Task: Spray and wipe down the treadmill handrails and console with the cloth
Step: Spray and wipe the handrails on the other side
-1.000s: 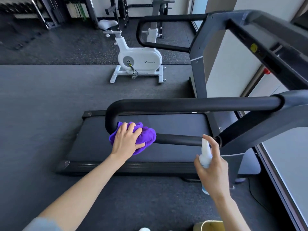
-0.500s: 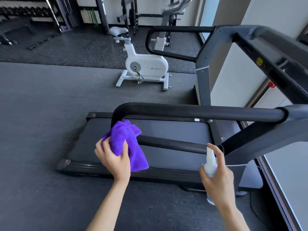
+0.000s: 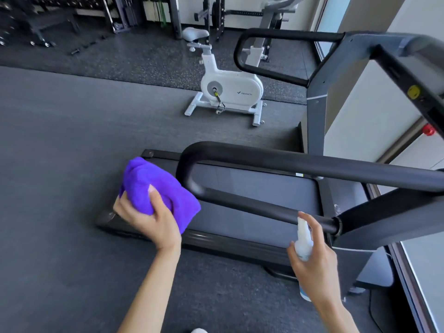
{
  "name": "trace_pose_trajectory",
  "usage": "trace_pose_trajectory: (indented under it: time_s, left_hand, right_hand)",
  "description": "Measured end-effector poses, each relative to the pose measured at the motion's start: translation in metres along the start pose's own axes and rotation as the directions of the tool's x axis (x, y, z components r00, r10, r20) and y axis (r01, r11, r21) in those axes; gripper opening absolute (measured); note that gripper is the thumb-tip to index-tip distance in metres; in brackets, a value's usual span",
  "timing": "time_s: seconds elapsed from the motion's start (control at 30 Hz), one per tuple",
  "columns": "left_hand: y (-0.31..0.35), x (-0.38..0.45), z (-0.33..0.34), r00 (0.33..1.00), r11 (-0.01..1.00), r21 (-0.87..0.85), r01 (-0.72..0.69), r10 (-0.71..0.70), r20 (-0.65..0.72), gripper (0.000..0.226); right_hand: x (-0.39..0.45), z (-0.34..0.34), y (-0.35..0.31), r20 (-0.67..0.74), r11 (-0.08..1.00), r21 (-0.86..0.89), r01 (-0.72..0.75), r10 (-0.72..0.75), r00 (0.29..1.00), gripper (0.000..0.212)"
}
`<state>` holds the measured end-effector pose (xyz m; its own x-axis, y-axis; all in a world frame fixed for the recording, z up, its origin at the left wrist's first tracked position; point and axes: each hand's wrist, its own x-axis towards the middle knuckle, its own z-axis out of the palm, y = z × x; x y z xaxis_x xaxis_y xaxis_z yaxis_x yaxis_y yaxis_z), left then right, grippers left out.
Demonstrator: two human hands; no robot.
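Right grip over spray bottle, lower half hidden.

A white exercise bike stands on the dark rubber floor, upright, saddle pale grey. Behind it, weight racks line the far wall, green bands hanging there.

Left hand clenched — right hand gripping, forefinger raised.
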<state>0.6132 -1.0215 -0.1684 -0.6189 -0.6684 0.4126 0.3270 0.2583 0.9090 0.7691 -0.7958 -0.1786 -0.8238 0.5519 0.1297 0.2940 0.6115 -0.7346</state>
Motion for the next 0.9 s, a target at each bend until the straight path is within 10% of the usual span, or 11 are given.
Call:
trace_pose_trajectory:
  time_s: [0.17,0.33,0.9]
  left_hand:
    - [0.014,-0.015,0.059,0.965,0.996,-0.089,0.034,-0.009,0.26,0.049]
    - [-0.009,-0.017,0.069,0.962,0.996,-0.034,-0.08,0.086,0.258,0.068]
    - [-0.041,-0.021,0.078,0.91,0.913,-0.053,0.405,-0.396,0.124,0.067]
  right_hand:
    - [0.003,0.009,-0.007,0.021,1.0,0.014,0.018,-0.018,1.0,0.069]
    - [0.006,0.009,-0.005,0.014,1.0,0.014,0.009,-0.009,1.0,0.07]
    - [0.018,0.008,-0.006,-0.01,1.0,0.017,-0.004,0.004,1.0,0.072]
